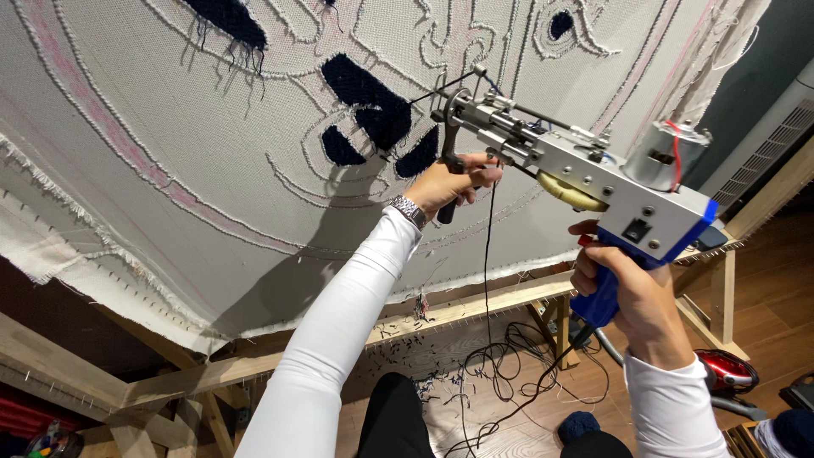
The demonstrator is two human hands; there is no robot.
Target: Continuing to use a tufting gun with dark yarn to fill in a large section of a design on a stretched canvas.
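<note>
I hold a tufting gun point(585, 174), a grey metal body with a blue pistol grip and a silver motor at its rear. My right hand point(632, 293) is wrapped around the blue grip. My left hand point(454, 182), with a metal watch at the wrist, grips the black front handle near the needle end. The needle tip points at a white tufting cloth point(170, 127) with pink outlines and dark navy tufted patches point(373, 106). A dark yarn strand point(487, 254) hangs down from the gun.
The cloth is stretched on a wooden frame point(458, 309) with rows of nails along its lower bar. Loose dark yarn and a cable lie tangled on the wooden floor point(517, 373). A red vacuum cleaner point(725, 369) sits at the lower right.
</note>
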